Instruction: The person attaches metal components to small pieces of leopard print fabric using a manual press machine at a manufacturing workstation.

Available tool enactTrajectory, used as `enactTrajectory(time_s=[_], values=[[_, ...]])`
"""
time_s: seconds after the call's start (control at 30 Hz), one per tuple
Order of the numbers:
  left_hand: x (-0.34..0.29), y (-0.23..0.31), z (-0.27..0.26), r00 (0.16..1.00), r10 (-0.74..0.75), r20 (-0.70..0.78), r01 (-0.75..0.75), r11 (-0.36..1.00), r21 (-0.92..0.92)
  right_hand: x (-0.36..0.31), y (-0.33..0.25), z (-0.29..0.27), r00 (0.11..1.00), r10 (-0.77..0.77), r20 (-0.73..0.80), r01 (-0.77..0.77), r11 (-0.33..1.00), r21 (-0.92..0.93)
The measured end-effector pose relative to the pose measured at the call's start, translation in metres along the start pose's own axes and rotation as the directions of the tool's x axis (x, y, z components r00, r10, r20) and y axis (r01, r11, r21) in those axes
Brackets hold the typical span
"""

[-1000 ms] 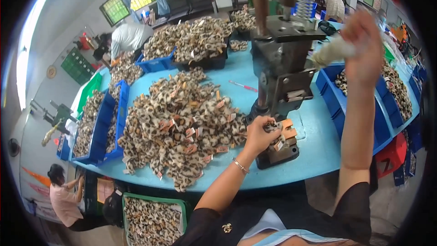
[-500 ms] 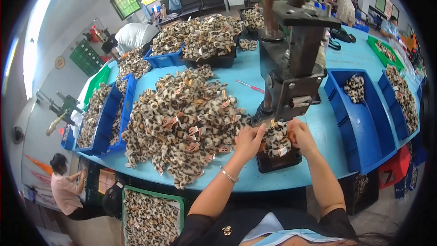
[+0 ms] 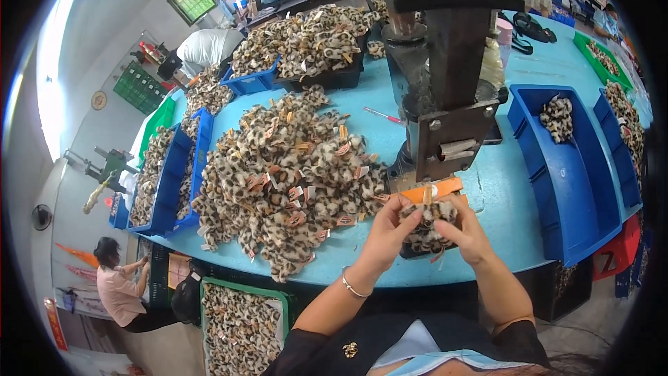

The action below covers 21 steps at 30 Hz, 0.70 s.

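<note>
Blue table (image 3: 509, 191), right hand (image 3: 467, 234) no longer aloft

A slim silver-coloured bangle (image 3: 351, 289) encircled the wrist just behind the left grip (image 3: 390, 233). Farther behind the grip, the black top (image 3: 325, 351) featured short sleeves (image 3: 298, 348), a pale blue collar (image 3: 415, 341) and a small gold-coloured brooch (image 3: 350, 349).

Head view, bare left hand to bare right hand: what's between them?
A fluffy cream plush piece with dark spots, held by both the left hand and the right hand, as the head view shows.
</note>
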State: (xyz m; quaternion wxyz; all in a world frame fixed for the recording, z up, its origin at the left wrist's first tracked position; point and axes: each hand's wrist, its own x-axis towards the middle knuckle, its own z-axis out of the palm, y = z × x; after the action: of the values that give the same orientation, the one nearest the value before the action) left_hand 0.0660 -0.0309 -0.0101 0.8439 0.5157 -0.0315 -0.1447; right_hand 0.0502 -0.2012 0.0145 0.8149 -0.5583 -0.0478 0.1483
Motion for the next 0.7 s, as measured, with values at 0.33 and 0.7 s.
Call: enactTrajectory(time_s=[0.33, 0.7], values=[[-0.019, 0.002, -0.01, 0.961, 0.051, 0.27, -0.126, 0.955, 0.267, -0.032, 0.008, -0.001, 0.988, -0.154, 0.008, 0.125, 0.768, -0.628], [-0.018, -0.004, -0.015, 0.995, -0.007, -0.103, -0.001, 0.997, -0.074, -0.031, 0.026, 0.011, 0.768, -0.629, -0.119, 0.39, 0.607, -0.692]])
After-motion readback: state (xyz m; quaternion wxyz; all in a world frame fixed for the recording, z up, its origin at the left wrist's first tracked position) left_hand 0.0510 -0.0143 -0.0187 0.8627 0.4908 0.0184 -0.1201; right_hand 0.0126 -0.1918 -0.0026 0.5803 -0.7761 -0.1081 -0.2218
